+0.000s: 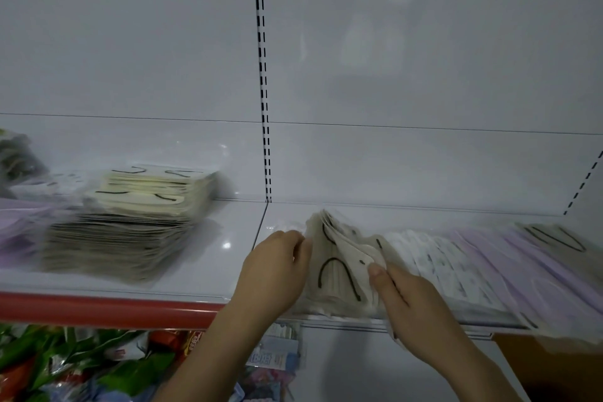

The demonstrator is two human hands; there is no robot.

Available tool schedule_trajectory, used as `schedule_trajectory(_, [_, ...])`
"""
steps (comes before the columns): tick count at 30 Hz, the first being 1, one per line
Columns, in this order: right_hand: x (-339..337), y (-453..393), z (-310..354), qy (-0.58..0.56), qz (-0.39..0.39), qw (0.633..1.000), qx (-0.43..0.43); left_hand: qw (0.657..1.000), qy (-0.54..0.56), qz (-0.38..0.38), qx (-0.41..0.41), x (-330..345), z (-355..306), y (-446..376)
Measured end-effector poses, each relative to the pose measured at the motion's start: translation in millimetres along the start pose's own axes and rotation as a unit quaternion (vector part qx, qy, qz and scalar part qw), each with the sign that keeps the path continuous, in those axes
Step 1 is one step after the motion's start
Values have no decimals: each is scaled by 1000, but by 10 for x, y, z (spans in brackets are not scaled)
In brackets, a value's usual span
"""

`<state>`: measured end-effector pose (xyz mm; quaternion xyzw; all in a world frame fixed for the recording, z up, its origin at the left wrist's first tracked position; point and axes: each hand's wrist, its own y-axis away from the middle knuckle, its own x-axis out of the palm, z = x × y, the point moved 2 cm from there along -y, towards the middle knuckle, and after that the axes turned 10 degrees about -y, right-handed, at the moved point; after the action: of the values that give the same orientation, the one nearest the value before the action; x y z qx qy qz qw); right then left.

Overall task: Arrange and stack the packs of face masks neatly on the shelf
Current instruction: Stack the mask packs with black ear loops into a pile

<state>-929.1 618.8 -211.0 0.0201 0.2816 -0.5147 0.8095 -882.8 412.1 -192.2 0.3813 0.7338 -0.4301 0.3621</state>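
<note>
Shelf (228, 271) has bare room between the cream stack (130, 225) at left and my hands; red front edge (98, 307) just below. Beige mask packs (339, 268) stand tilted between both hands near the front lip. My left hand (274, 274) has fingers curled round their left side; my right hand (414, 303) pinches the right side, thumb on top. White and lilac packs (489, 258) fan out rightward, overhanging the edge.

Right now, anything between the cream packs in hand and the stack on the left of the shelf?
Nothing visible. Both hands, left hand and right hand, hold the cream mask packs. Only bare white shelf lies between them and the cream stack at left.
</note>
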Motion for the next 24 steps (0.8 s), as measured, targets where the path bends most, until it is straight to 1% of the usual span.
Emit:
schedule_trajectory(6, [13,5,-23,13,-9,1000,-16,992,-96,63,49,68,72,16])
schedule_trajectory(10, [62,18,-28,77,15,995,-58,981,-113,144,70,33,176,13])
schedule_trajectory(12, [117,25,-25,131,35,988,-72,978,-103,163,82,20,224,14])
schedule_trajectory(14, [164,28,-18,175,32,980,-91,982,-84,148,81,16,228,16])
schedule_trajectory(16, [198,31,18,193,30,975,-109,989,-61,114,66,24,194,8])
schedule_trajectory(18, [214,27,45,188,37,976,-102,993,-42,88,64,29,125,-11])
schedule_trajectory(20, [207,16,41,187,40,978,-86,994,-15,82,75,21,37,-35])
schedule_trajectory(22, [183,18,68,182,18,979,-87,993,21,75,87,9,-22,-59])
schedule_trajectory(24, [151,22,80,149,-5,986,-68,994,31,62,85,-11,-18,-68])
